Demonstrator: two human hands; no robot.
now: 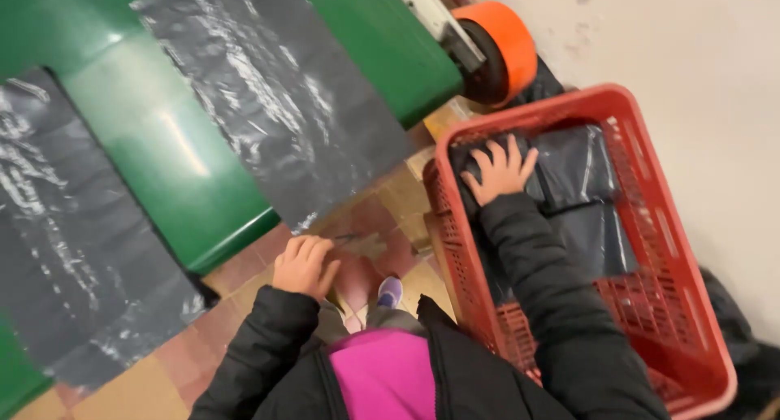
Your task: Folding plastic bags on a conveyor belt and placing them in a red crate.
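Pink top [382, 379] sits at six o'clock; left hand [305, 266] curls loosely, holding nothing. At two o'clock, right hand [500, 170] presses spread-fingered on folded black bags [581, 172] inside red crate [650, 217].

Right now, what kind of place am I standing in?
Probably a workshop or packing area for plastic bags. Long dark plastic sheets hang over a green machine table, an orange roll sits at its end, and your right hand presses folded dark bags in a red plastic crate.
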